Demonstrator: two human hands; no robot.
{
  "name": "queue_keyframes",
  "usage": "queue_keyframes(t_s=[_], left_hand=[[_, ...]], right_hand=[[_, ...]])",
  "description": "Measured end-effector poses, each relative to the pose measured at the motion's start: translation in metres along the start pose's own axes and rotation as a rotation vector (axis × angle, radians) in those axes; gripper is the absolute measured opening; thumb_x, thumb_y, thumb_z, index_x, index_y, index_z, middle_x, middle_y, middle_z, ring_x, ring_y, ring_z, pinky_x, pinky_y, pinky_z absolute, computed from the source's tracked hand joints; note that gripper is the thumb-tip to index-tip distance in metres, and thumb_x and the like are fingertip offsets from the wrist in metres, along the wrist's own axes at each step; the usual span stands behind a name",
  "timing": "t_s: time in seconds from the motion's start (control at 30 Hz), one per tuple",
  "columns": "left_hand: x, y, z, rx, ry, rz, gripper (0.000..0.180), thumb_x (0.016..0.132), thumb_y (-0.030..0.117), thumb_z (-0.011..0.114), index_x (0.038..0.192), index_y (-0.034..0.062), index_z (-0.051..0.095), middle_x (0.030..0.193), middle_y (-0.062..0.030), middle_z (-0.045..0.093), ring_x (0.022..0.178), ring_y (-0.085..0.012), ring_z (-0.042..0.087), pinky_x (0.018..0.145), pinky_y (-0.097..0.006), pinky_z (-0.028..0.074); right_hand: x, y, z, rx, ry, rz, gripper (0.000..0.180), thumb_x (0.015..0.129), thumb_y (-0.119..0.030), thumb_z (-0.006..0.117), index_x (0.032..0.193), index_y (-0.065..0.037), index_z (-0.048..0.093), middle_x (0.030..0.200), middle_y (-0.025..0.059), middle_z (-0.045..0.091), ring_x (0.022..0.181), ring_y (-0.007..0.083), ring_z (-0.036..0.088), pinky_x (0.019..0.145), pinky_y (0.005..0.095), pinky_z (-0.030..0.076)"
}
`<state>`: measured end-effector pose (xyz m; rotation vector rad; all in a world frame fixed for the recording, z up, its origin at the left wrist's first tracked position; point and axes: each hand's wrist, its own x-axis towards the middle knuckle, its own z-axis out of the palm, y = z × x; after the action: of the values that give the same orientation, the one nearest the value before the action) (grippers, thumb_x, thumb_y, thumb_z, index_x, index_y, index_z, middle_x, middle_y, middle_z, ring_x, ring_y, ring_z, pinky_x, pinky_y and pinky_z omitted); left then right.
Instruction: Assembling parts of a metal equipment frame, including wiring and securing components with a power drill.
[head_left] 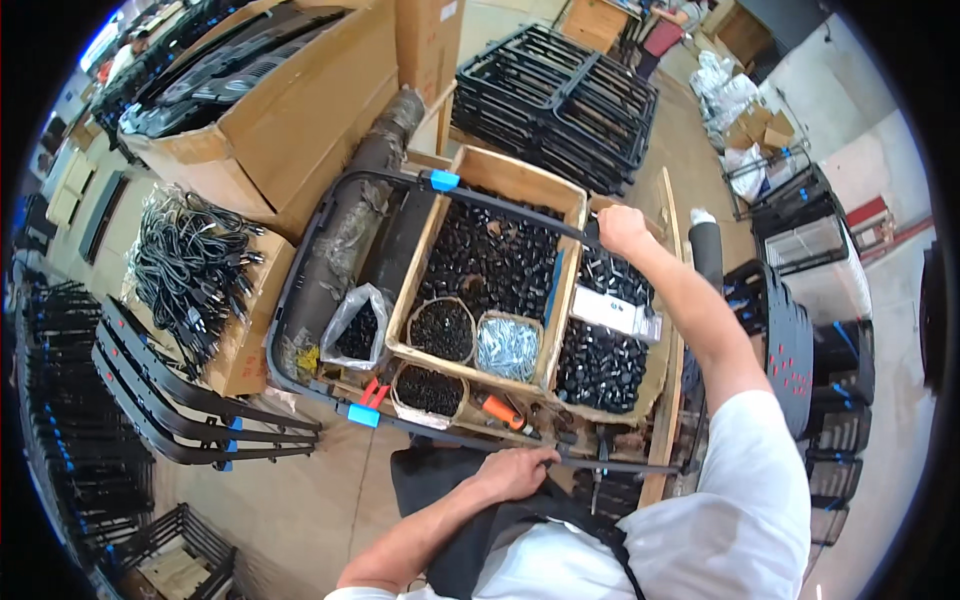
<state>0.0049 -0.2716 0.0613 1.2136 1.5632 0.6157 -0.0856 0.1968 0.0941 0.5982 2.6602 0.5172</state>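
A black U-shaped tube frame (395,178) lies across wooden parts bins, its rounded end to the left. A blue clip (444,180) sits on its far leg and another blue clip (363,414) on its near leg. My right hand (622,230) is closed round the far leg near its right end. Closer to me, my left hand (515,472) grips the near leg. Under the frame, a wooden box (575,205) holds black plastic caps, a tub of dark screws (441,332) and a tub of silver screws (508,346). More black caps (603,370) fill the right-hand bin.
An orange-handled tool (503,410) and red handles (373,392) lie at the bench's near side. Black cables (190,260) are heaped on a carton at left, below a large cardboard box (290,120). Stacked black frames (560,95) stand beyond; a person (662,35) is far off.
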Motion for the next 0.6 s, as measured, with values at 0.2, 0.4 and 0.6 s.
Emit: queue_keyframes(t_s=[0.2,0.4,0.6], left_hand=[[0.011,0.014,-0.009,0.146,-0.024,-0.061,0.036,0.104,0.047,0.058,0.126,0.0209,0.072,0.116,-0.0154,0.075,0.109,-0.0373,0.071,0.087,-0.049,0.058],[-0.005,0.008,0.006,0.142,0.454,0.18,0.036,0.096,0.027,0.07,0.13,0.0135,0.064,0.095,-0.0201,0.069,0.092,-0.0394,0.072,0.081,-0.048,0.06],[-0.004,0.009,0.006,0.16,0.145,0.032,0.04,0.094,0.018,0.06,0.133,0.0176,0.066,0.095,-0.0191,0.075,0.091,-0.0387,0.074,0.078,-0.053,0.059]], right_hand=[[0.003,-0.002,-0.002,0.037,0.186,0.031,0.019,0.09,-0.019,0.066,0.097,-0.01,0.081,0.106,0.0149,0.08,0.097,0.0293,0.079,0.079,0.0431,0.063],[0.01,0.002,0.0,0.088,0.177,0.012,0.02,0.089,-0.019,0.067,0.097,-0.008,0.082,0.106,0.0127,0.081,0.099,0.0281,0.079,0.08,0.0435,0.063],[0.006,-0.007,-0.016,0.189,0.062,0.013,0.023,0.087,-0.023,0.067,0.097,-0.006,0.079,0.106,0.0168,0.079,0.103,0.0344,0.077,0.088,0.0482,0.062]])
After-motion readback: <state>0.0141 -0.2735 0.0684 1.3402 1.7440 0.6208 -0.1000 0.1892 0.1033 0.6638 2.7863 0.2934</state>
